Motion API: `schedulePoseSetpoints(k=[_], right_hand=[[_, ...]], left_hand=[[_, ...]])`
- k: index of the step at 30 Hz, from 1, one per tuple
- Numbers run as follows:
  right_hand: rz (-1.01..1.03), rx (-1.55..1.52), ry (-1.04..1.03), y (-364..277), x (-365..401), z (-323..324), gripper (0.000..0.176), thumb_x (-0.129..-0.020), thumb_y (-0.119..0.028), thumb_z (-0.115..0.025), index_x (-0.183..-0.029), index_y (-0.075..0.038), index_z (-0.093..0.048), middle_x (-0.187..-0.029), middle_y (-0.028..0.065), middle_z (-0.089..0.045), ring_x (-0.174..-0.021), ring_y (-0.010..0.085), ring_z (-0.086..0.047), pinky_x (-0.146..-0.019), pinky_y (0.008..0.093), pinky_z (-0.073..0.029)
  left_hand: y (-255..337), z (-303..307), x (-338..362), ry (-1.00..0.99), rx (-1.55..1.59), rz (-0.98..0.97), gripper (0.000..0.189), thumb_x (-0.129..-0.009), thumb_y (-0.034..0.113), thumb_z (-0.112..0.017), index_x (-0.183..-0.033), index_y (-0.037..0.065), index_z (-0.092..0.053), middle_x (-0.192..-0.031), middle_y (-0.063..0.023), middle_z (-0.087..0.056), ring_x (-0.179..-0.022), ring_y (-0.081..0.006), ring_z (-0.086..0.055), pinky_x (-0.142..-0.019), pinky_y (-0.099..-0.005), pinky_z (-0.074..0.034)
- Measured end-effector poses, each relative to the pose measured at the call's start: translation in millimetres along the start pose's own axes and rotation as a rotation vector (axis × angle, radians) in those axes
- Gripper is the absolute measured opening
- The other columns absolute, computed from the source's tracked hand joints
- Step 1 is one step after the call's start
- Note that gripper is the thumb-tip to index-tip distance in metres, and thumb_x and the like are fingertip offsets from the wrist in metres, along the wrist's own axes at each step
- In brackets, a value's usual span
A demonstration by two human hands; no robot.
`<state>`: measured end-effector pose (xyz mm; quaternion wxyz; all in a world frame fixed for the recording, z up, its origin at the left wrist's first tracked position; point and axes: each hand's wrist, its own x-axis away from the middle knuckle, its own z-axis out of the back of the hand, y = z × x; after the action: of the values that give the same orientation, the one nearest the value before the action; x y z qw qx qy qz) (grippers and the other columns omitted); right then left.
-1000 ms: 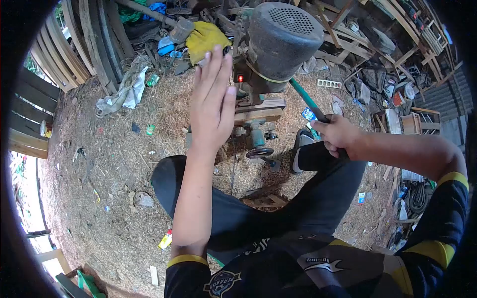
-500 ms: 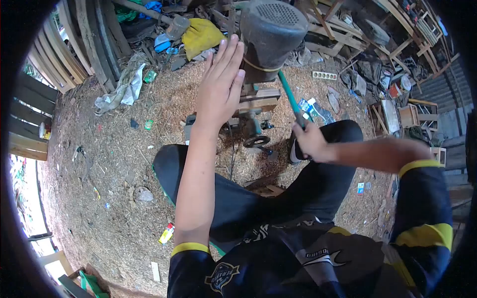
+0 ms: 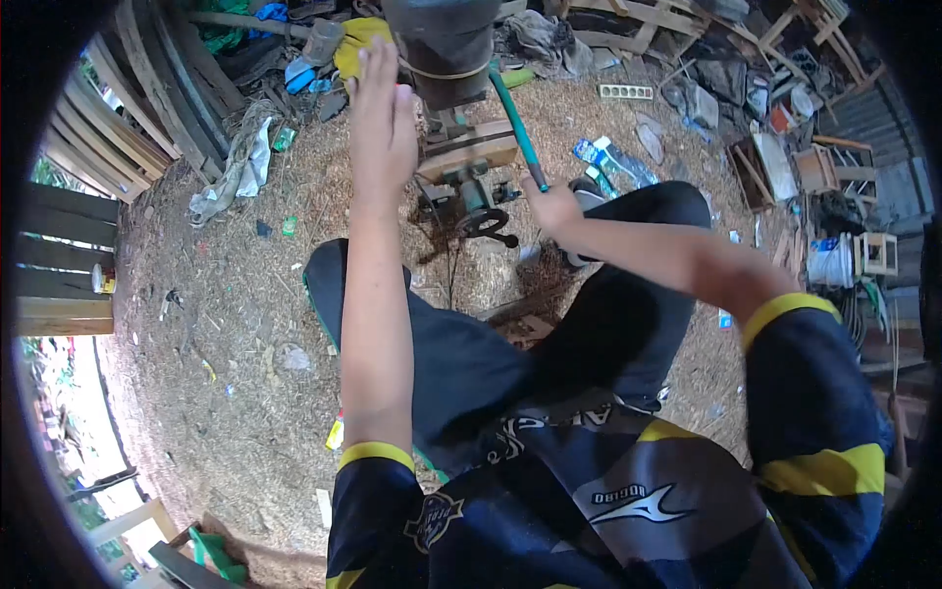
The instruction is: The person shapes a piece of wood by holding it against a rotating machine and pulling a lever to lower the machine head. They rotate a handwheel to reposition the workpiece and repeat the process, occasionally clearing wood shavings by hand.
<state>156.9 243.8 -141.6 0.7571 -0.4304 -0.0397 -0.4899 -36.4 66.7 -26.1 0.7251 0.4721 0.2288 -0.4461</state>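
My left hand [image 3: 386, 133] is raised flat with its fingers stretched out together, beside a dark machine head [image 3: 442, 44] and overlapping its left edge in this view. Nothing is in that hand. Lower down, my right hand [image 3: 554, 208] wraps round the end of a long green lever [image 3: 517, 128], which slants up to the machine head. Beneath the head, a wooden block [image 3: 481, 150] lies across the machine. A dark handwheel [image 3: 485, 224] with a crank knob sits below the block, just left of my right hand.
My bent legs [image 3: 461, 344] lie either side of the machine base on shavings-covered ground. Plastic litter [image 3: 613, 162] is right of the lever. Boards [image 3: 182, 88] lean at the upper left; scrap wood [image 3: 638, 29] piles up at the back. A yellow sack [image 3: 358, 44] lies behind my left hand.
The view has shifted, so the machine appears higher and further left. My right hand and the green lever have come closer to the handwheel. My left hand stays raised and flat.
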Motion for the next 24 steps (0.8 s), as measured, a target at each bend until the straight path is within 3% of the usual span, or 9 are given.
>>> schedulePoseSetpoints(k=[2,3,7,17,24], right_hand=[[0.071,0.095,0.137,21,-26,-30,0.080,-0.093,-0.068,-0.052,-0.084,0.008,-0.072,-0.087,0.0309,-0.071,-0.092,0.0442,-0.072,-0.084,0.0524,-0.054],[0.079,0.046,0.037,21,-24,-25,0.085,-0.095,-0.069,-0.048,-0.092,0.012,-0.073,-0.096,0.0372,-0.069,-0.103,0.0510,-0.068,-0.093,0.0533,-0.052],[0.045,-0.024,0.067,22,-25,-23,0.092,-0.097,-0.072,-0.038,-0.099,0.013,-0.072,-0.103,0.0391,-0.068,-0.108,0.0523,-0.066,-0.098,0.0547,-0.050],[0.120,0.000,0.115,46,-50,-59,0.077,-0.103,-0.062,-0.037,-0.104,0.005,-0.074,-0.100,0.0350,-0.069,-0.102,0.0509,-0.066,-0.094,0.0571,-0.050],[0.161,-0.043,0.123,62,-68,-77,0.070,-0.103,-0.060,-0.038,-0.108,0.000,-0.074,-0.097,0.0324,-0.070,-0.099,0.0493,-0.067,-0.090,0.0570,-0.051]], left_hand=[[-3,-3,-3,0.016,-0.030,0.001,0.052,-0.109,0.020,-0.042,-0.157,0.002,-0.038,-0.166,-0.0169,-0.034,-0.156,-0.0344,-0.024,-0.126,-0.0437,-0.017],[-4,-5,-4,0.016,-0.026,0.011,0.052,-0.109,0.020,-0.042,-0.157,0.001,-0.038,-0.165,-0.0175,-0.034,-0.156,-0.0342,-0.024,-0.126,-0.0432,-0.017],[-8,-15,-4,-0.018,-0.030,0.019,0.053,-0.108,0.026,-0.039,-0.155,0.001,-0.040,-0.165,-0.0203,-0.033,-0.155,-0.0395,-0.025,-0.125,-0.0503,-0.015],[-11,-38,-23,0.094,-0.039,0.010,0.061,-0.109,0.024,-0.044,-0.160,-0.002,-0.025,-0.167,-0.0252,-0.022,-0.155,-0.0404,-0.022,-0.125,-0.0454,-0.020],[-1,-43,-27,0.033,-0.068,0.034,0.064,-0.109,0.029,-0.043,-0.161,-0.002,-0.022,-0.168,-0.0260,-0.020,-0.156,-0.0403,-0.021,-0.125,-0.0453,-0.020]])
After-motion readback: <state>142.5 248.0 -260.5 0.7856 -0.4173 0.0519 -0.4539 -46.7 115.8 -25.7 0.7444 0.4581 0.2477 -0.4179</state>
